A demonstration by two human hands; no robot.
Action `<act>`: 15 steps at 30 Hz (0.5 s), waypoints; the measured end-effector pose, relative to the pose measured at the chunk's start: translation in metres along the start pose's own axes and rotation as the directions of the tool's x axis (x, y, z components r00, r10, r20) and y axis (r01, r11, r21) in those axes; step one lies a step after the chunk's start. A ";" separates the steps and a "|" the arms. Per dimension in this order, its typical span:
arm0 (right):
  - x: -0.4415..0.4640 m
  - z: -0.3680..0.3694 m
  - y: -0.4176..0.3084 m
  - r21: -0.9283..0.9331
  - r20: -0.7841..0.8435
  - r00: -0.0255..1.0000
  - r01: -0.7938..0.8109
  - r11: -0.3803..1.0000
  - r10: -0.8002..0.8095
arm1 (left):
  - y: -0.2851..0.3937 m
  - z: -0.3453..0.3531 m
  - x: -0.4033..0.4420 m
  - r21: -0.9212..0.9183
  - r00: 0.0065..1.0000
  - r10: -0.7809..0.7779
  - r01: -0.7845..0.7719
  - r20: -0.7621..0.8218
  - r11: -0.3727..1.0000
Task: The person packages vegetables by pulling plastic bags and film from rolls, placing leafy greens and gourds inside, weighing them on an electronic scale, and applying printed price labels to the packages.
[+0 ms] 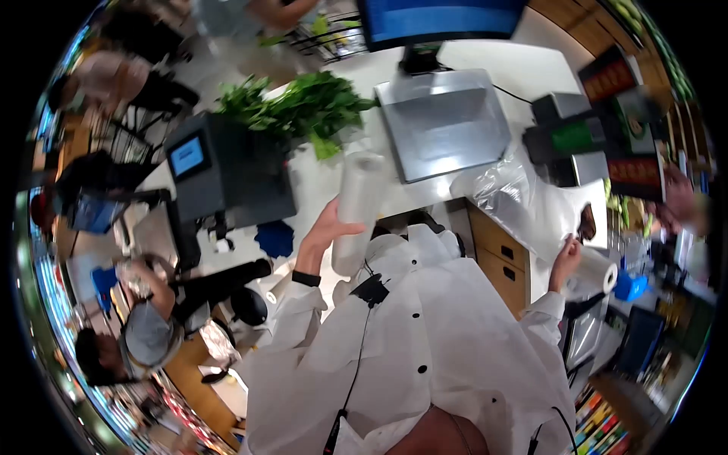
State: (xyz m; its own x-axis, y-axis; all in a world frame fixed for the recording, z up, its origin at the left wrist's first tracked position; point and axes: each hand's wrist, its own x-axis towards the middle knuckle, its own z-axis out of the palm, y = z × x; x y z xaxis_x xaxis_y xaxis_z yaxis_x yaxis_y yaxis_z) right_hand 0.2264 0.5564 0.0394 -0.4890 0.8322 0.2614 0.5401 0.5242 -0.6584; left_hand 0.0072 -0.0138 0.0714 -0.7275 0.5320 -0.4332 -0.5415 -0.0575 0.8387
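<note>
As left hand (334,227) grips pale roll (356,208); long axis up-view; top tips right

On the counter (531,64), the scale (447,125) lay right of the leafy vegetables (307,110), before the monitor (444,21), while the plastic bag (523,201) was to its right, nearer the front.

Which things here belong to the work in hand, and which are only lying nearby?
Likely in use:
- plastic roll, in the left hand
- clear plastic, by the right hand

Likely just nearby:
- leafy greens
- metal scale
- monitor
</note>
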 end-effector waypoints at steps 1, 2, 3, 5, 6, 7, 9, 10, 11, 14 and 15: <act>-0.018 -0.011 0.023 0.008 0.008 1.000 -0.005 1.000 0.005 | 0.012 0.022 0.019 0.130 0.997 0.009 -0.020 0.081 0.991; -0.035 -0.026 0.043 0.013 0.012 1.000 -0.011 1.000 0.011 | 0.021 0.048 0.037 0.138 0.991 -0.007 -0.012 0.136 0.990; -0.052 -0.041 0.055 0.014 0.014 0.999 -0.037 0.999 0.037 | 0.029 0.077 0.057 0.200 0.977 0.051 -0.093 0.208 0.975; -0.090 -0.068 0.051 -0.029 0.033 0.991 -0.132 0.991 0.133 | 0.031 0.137 0.095 0.241 0.935 0.095 -0.185 0.341 0.953; -0.105 -0.080 0.048 -0.068 0.054 0.978 -0.200 0.977 0.204 | 0.027 0.167 0.111 0.334 0.907 0.136 -0.281 0.399 0.900; -0.121 -0.089 0.055 -0.036 0.087 0.955 -0.283 0.958 0.285 | 0.024 0.198 0.126 0.412 0.875 0.177 -0.380 0.451 0.828; -0.141 -0.102 0.064 0.030 0.124 0.905 -0.413 0.910 0.407 | 0.019 0.264 0.154 0.399 0.840 0.143 -0.390 0.524 0.830; -0.150 -0.103 0.063 0.064 0.125 0.882 -0.464 0.884 0.454 | 0.016 0.293 0.166 0.404 0.822 0.111 -0.387 0.559 0.829; -0.158 -0.099 0.070 0.068 0.104 0.878 -0.475 0.877 0.468 | 0.003 0.320 0.184 0.402 0.808 0.103 -0.393 0.579 0.827; -0.176 -0.089 0.080 0.181 0.142 0.894 -0.446 0.876 0.426 | -0.056 0.391 0.237 0.252 0.754 0.283 -0.507 0.593 0.824; -0.178 -0.083 0.073 0.225 0.195 0.855 -0.516 0.827 0.480 | -0.066 0.412 0.251 0.254 0.756 0.337 -0.544 0.561 0.800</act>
State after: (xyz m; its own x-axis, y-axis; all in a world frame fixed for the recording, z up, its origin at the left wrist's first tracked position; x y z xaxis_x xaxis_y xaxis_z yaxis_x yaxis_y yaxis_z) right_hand 0.4095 0.4617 0.0030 -0.2921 0.9283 -0.2301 0.5446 -0.0363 -0.8379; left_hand 0.0343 0.4713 0.0432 -0.4966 0.8566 0.1401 0.0699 -0.1214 0.9901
